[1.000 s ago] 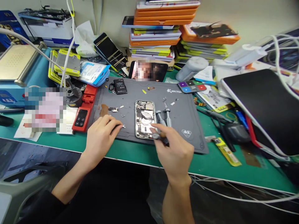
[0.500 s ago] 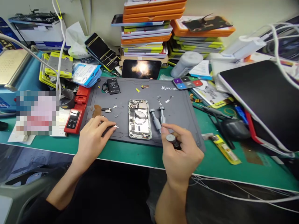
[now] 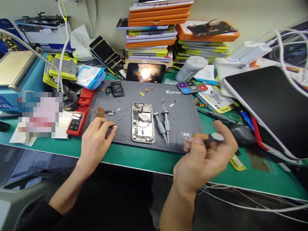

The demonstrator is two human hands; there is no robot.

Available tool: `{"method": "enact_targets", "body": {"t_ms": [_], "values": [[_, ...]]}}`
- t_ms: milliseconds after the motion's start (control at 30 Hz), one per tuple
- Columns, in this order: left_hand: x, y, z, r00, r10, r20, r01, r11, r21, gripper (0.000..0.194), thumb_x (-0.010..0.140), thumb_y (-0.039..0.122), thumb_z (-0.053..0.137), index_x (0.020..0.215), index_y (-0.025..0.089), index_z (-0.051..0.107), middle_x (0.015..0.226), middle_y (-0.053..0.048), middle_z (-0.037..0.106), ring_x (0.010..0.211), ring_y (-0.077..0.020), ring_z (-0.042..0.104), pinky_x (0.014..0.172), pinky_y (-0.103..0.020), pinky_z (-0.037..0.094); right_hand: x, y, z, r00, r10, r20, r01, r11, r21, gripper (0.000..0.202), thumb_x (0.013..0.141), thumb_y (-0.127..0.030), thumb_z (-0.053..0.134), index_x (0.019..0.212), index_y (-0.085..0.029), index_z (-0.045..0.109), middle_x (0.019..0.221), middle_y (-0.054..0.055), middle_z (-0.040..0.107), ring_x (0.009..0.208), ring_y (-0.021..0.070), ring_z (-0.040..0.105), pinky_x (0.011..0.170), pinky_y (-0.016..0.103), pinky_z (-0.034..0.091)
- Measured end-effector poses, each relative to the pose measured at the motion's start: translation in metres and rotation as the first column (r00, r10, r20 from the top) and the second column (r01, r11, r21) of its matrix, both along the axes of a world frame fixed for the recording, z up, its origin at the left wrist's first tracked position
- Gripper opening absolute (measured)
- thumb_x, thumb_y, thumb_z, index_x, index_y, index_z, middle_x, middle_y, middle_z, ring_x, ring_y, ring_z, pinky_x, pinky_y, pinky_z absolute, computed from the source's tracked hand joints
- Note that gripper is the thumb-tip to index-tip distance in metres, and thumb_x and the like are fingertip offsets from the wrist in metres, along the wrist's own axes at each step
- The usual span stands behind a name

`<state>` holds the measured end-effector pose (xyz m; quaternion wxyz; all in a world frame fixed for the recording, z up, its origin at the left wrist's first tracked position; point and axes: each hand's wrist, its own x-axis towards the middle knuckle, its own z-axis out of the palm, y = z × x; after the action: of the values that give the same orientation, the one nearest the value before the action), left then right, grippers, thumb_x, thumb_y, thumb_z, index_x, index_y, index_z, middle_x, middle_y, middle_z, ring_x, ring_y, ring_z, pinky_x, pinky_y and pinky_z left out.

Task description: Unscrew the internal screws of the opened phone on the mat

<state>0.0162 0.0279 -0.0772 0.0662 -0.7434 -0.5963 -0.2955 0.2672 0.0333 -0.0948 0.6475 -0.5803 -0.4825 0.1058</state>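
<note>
Pinching a small silvery part (image 3: 115, 127) between thumb and fingers of the left hand (image 3: 96, 136), low over the left part of a dark grey mat (image 3: 178, 118), left of centre in the frame. Gripping a dark tool (image 3: 216, 138) with a round grey end in the curled right hand (image 3: 204, 157), at lower right, over the mat's edge and the green table (image 3: 134, 157). Far end of the tool lost among blurred fingers.

Between both hands, near the frame's centre, on the mat: an opened phone (image 3: 143, 123), inner parts exposed, longer side running toward the lower edge, well apart from either hand. Just right of the phone, lying side by side and pointing toward the lower edge, a grey screwdriver (image 3: 159, 123) and a second screwdriver (image 3: 166, 120). Above the left hand, a small component (image 3: 110, 112); higher on the mat, upper left of the phone, a black battery (image 3: 117, 89).

At left, along the mat's edge, a red device (image 3: 76, 122) with a black button panel. Behind the mat, at upper centre, a lit screen (image 3: 145, 73), below a tall stack of orange, white and yellow-green boxes (image 3: 151, 40). At far right, tilted, a large black-faced panel (image 3: 267, 109) with a pale rim.
</note>
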Motion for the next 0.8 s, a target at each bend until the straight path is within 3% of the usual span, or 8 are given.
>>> {"method": "enact_targets", "body": {"t_ms": [100, 133, 233, 333, 400, 533, 800], "values": [[0.000, -0.001, 0.000, 1.000, 0.005, 0.018, -0.005, 1.000, -0.017, 0.012, 0.110, 0.029, 0.067, 0.116, 0.020, 0.073, 0.115, -0.008, 0.068, 0.104, -0.0217, 0.071, 0.090, -0.036, 0.057, 0.002, 0.005, -0.002, 0.976, 0.032, -0.216, -0.003, 0.991, 0.134, 0.068, 0.087, -0.008, 0.053, 0.154, -0.016, 0.061, 0.082, 0.003, 0.053, 0.070, 0.0151, 0.045, 0.065, 0.034, 0.043], [-0.001, -0.001, 0.000, 1.000, 0.006, 0.022, -0.005, 1.000, -0.023, 0.013, 0.110, 0.029, 0.068, 0.116, 0.020, 0.073, 0.115, -0.008, 0.068, 0.104, -0.0217, 0.071, 0.090, -0.035, 0.057, 0.003, 0.006, -0.002, 0.975, 0.040, -0.218, -0.002, 0.985, 0.170, 0.072, 0.084, -0.005, 0.053, 0.155, -0.017, 0.061, 0.083, 0.003, 0.053, 0.071, 0.0147, 0.046, 0.066, 0.033, 0.044], [-0.002, -0.002, 0.001, 1.000, 0.000, 0.031, 0.001, 0.999, -0.038, 0.016, 0.109, 0.031, 0.070, 0.119, 0.020, 0.074, 0.117, -0.008, 0.067, 0.105, -0.0219, 0.071, 0.090, -0.036, 0.058, 0.008, 0.011, -0.007, 0.987, 0.074, -0.144, -0.038, 0.971, 0.237, 0.078, 0.089, -0.003, 0.061, 0.163, -0.028, 0.057, 0.110, 0.009, 0.062, 0.083, 0.0148, 0.058, 0.075, 0.034, 0.056], [-0.003, -0.002, 0.000, 0.999, -0.016, 0.040, 0.017, 0.999, -0.035, 0.019, 0.108, 0.031, 0.072, 0.124, 0.020, 0.074, 0.119, -0.008, 0.067, 0.107, -0.0220, 0.071, 0.092, -0.036, 0.058, 0.013, 0.013, -0.014, 0.991, 0.130, -0.040, -0.114, 0.954, 0.279, 0.083, 0.094, -0.009, 0.064, 0.165, -0.049, 0.049, 0.147, 0.008, 0.053, 0.095, 0.0159, 0.065, 0.091, 0.045, 0.064], [-0.003, -0.001, 0.001, 0.999, -0.023, 0.044, 0.024, 0.999, -0.025, 0.020, 0.107, 0.030, 0.072, 0.125, 0.020, 0.074, 0.119, -0.008, 0.067, 0.107, -0.0214, 0.071, 0.092, -0.035, 0.059, 0.014, 0.014, -0.016, 0.988, 0.152, -0.032, -0.137, 0.949, 0.286, 0.083, 0.094, -0.012, 0.065, 0.163, -0.055, 0.048, 0.141, 0.003, 0.055, 0.098, 0.0160, 0.067, 0.101, 0.053, 0.064], [-0.002, -0.001, 0.002, 0.998, -0.033, 0.059, 0.034, 0.999, -0.021, 0.022, 0.108, 0.029, 0.072, 0.127, 0.018, 0.072, 0.120, -0.008, 0.067, 0.107, -0.0208, 0.071, 0.094, -0.035, 0.059, 0.010, 0.012, -0.014, 0.979, 0.175, -0.104, -0.145, 0.957, 0.251, 0.077, 0.095, -0.010, 0.067, 0.160, -0.048, 0.051, 0.110, -0.001, 0.065, 0.099, 0.0175, 0.071, 0.112, 0.058, 0.059], [-0.002, -0.001, 0.002, 0.997, -0.038, 0.067, 0.039, 0.999, -0.013, 0.021, 0.111, 0.026, 0.064, 0.129, 0.016, 0.070, 0.120, -0.009, 0.068, 0.107, -0.0214, 0.071, 0.093, -0.035, 0.057, 0.007, 0.009, -0.010, 0.973, 0.170, -0.155, -0.131, 0.964, 0.232, 0.067, 0.091, -0.007, 0.070, 0.150, -0.037, 0.060, 0.112, -0.002, 0.071, 0.102, 0.0153, 0.074, 0.114, 0.050, 0.054]]}}
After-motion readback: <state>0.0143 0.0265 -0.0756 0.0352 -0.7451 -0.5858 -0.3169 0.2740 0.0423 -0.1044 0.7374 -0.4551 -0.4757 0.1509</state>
